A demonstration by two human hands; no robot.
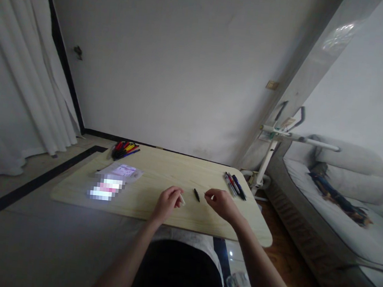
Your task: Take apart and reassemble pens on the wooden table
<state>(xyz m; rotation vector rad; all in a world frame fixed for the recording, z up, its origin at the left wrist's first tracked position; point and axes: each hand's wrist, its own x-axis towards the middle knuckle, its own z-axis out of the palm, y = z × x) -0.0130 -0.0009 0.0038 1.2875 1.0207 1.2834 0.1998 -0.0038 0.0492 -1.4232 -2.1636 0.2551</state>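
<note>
Black slim piece (196, 195) apart from hands (168, 201) (222, 204), table edges (196, 229).

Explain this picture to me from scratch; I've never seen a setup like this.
There is no machine here: these are a person's own bare hands. The one picture comes from a camera worn on the head, looking forward and down, so the arms reach in from the bottom edge.

In front is a pale table. The left hand holds a small pale stick. The right hand has its fingertips pinched together; whatever may be between them is too small to tell. Between the hands lies a short black piece.

A row of pens lies to the right, and a bunch of coloured pens at the far left corner. Nearer on the left is a bright, blurred-out patch.
</note>
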